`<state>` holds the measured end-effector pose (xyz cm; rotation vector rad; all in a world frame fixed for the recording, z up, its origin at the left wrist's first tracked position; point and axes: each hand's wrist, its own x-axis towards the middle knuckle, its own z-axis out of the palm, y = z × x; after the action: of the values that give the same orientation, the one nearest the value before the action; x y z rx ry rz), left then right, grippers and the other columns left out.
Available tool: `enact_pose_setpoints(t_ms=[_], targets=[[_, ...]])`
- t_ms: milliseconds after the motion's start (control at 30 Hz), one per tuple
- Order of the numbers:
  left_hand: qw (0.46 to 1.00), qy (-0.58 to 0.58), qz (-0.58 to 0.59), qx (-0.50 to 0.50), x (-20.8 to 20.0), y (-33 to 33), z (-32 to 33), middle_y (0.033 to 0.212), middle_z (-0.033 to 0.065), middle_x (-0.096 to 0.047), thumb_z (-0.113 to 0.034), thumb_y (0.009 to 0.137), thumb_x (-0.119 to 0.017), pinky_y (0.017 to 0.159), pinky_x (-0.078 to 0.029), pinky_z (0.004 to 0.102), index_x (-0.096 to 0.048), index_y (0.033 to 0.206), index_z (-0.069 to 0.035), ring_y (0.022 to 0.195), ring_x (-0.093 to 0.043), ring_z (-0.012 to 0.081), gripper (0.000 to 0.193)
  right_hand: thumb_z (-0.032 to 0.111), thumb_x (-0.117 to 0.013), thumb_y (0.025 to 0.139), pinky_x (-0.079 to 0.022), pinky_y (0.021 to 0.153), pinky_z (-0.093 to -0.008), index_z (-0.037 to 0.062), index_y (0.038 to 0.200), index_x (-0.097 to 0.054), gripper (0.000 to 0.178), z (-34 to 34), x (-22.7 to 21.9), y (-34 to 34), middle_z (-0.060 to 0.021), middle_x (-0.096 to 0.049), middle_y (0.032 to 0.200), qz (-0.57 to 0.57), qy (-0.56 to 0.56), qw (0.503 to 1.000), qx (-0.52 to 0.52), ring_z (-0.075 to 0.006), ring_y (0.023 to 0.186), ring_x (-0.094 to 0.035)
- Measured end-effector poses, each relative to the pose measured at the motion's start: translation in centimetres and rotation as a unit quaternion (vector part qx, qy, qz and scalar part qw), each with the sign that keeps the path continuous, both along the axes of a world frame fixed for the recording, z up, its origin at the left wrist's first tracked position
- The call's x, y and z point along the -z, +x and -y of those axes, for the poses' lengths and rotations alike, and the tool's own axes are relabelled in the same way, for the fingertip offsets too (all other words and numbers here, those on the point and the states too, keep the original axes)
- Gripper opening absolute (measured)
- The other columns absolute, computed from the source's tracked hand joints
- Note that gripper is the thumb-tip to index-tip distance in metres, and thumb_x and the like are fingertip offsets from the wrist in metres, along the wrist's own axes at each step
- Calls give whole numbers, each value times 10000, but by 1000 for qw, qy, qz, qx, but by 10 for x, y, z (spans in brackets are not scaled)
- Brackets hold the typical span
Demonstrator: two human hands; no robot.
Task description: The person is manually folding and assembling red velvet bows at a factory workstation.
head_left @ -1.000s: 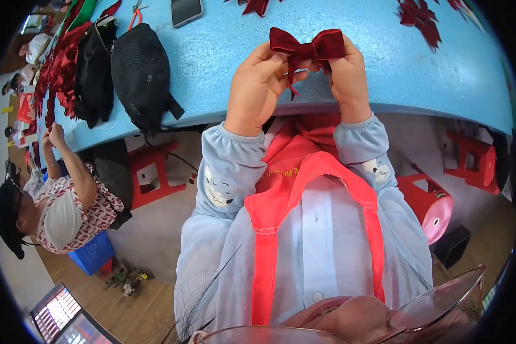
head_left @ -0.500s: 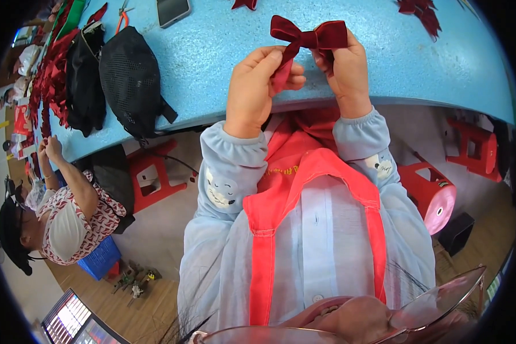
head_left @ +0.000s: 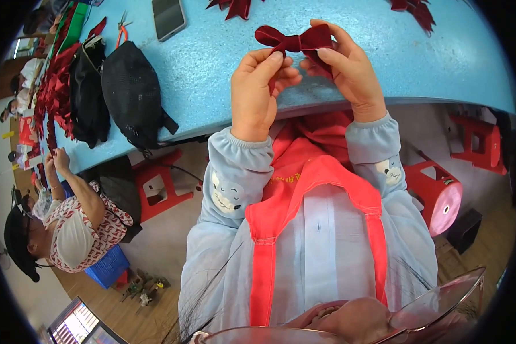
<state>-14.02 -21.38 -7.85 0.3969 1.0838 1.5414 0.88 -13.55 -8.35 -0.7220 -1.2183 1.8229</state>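
Note:
A dark red velvet bow (head_left: 293, 43) is held up between my hands over the near edge of the blue table. My left hand (head_left: 257, 86) pinches its left tail between thumb and fingers, the tail hanging below. At the other side, my right hand (head_left: 352, 71) has its thumb on the bow's right loop and tail, with the fingers behind, partly hidden. Farther back on the table lie more dark red bows, one (head_left: 235, 7) beyond the held bow and a few (head_left: 417, 12) at the far right.
On the blue table (head_left: 206, 69), two black bags (head_left: 133, 92) lie to the left, near orange-handled pliers (head_left: 122, 31) and a phone (head_left: 169, 17). A pile of red ribbon (head_left: 56, 92) lies at far left, where a co-worker (head_left: 77, 223) sits. Red stools (head_left: 436, 198) stand below.
The bow has shifted slightly left and tilted. My right thumb has come round onto the front of its right loop. The view has moved a little.

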Motion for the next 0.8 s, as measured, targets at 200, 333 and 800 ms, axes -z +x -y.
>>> enact_pose_setpoints(t_ms=[200,333,800], targets=[[994,37,103,-6,10,4,-8,952,146,-618,-18,859,-543,753,-541,332,-514,983,17,875,-636,239,133,50,-504,872,-520,804,-309,23,1308,-405,448,-11,10,26,-124,-562,1140,-62,-40,997,-25,-215,994,-595],[994,34,101,21,10,12,-6,995,159,-614,16,848,-515,762,-540,332,-489,1016,21,891,-634,249,171,25,-510,864,-510,843,-314,26,1306,-411,453,-11,11,31,-119,-560,1155,-54,-7,999,5,-215,1036,-578],[993,54,-56,92,3,23,-5,1013,135,-618,16,853,-479,759,-506,298,-476,1095,25,873,-624,205,241,94,-547,890,-489,807,-242,36,1162,-561,279,-10,19,20,-65,-608,1101,16,60,997,36,-127,959,-591]])
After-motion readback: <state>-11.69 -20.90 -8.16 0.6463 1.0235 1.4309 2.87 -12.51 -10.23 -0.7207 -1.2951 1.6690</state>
